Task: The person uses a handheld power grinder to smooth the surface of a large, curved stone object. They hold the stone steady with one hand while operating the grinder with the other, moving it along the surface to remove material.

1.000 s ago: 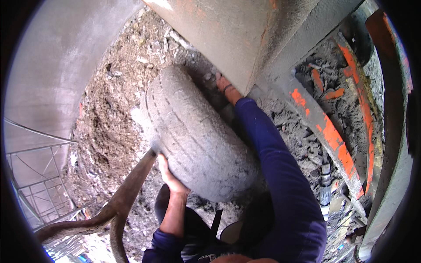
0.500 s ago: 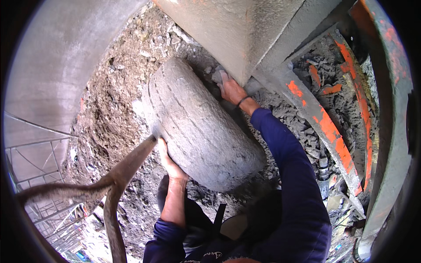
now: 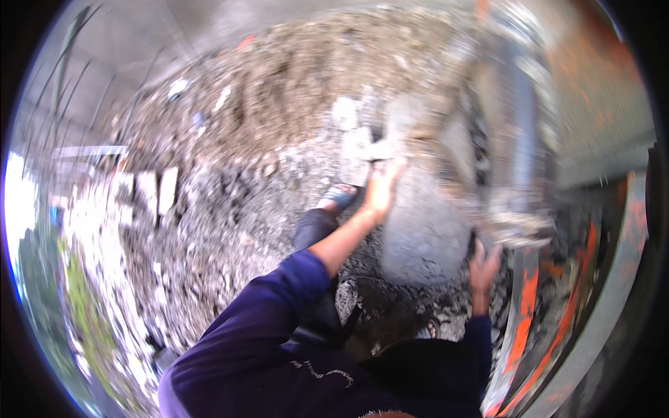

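A grey, rounded, cement-crusted block (image 3: 426, 230) lies on the rubble in front of me, its upper end smeared by motion. My left hand (image 3: 382, 187) lies along its left side, fingers stretched out. At the block's lower right edge is my right hand (image 3: 483, 267), with fingers apart and pointing up. Whether its fingertips touch the block cannot be made out. Above the block is a blurred brown, rod-like shape (image 3: 432, 129) whose kind I cannot tell.
A blurred upright shape with a blue-grey stripe (image 3: 521, 118) stands right of the block. Metal strips with flaking orange paint (image 3: 526, 299) run along the right side. Loose soil and stones (image 3: 279, 90) slope up behind. My sandalled foot (image 3: 340, 195) is beside my left hand.
My view has swung round. The block now sits right of centre. My right hand has left the block's far side and is at its lower right. The forked wooden handle is no longer distinct.
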`<state>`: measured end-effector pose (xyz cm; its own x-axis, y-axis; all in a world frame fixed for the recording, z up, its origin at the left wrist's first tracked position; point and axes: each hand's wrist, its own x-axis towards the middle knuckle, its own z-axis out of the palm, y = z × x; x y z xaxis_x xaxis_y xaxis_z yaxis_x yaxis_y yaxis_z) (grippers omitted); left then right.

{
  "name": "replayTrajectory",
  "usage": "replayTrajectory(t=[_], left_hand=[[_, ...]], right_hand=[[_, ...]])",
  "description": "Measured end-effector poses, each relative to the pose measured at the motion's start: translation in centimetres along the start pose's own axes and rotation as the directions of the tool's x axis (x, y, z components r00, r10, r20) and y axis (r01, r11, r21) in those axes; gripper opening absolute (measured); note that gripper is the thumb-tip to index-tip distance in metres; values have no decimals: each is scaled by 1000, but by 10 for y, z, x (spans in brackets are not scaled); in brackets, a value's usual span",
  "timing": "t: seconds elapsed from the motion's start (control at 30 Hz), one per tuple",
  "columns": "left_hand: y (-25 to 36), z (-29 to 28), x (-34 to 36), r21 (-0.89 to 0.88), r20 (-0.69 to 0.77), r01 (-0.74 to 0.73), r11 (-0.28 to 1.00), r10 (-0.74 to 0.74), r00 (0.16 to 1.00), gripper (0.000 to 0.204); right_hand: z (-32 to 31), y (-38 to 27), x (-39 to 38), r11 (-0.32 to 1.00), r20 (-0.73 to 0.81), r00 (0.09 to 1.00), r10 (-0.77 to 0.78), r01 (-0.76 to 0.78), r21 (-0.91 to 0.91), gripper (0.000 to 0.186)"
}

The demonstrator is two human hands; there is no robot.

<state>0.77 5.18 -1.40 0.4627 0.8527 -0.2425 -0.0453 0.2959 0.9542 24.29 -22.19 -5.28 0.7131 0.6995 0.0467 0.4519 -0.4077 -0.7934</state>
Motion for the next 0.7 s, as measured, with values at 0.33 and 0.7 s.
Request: replayTrajectory(t=[0.33,0.7], left_hand=[[13,-1,-16,51,-253,136,989,-119,960,129],[-39,-8,-100,373,-458,-135,918,309,833,68]], right_hand=[[-154,-105,-141,807,-8,956,294,-244,538,48],[-131,-441,-131,596,292,525,-799,634,493,58]])
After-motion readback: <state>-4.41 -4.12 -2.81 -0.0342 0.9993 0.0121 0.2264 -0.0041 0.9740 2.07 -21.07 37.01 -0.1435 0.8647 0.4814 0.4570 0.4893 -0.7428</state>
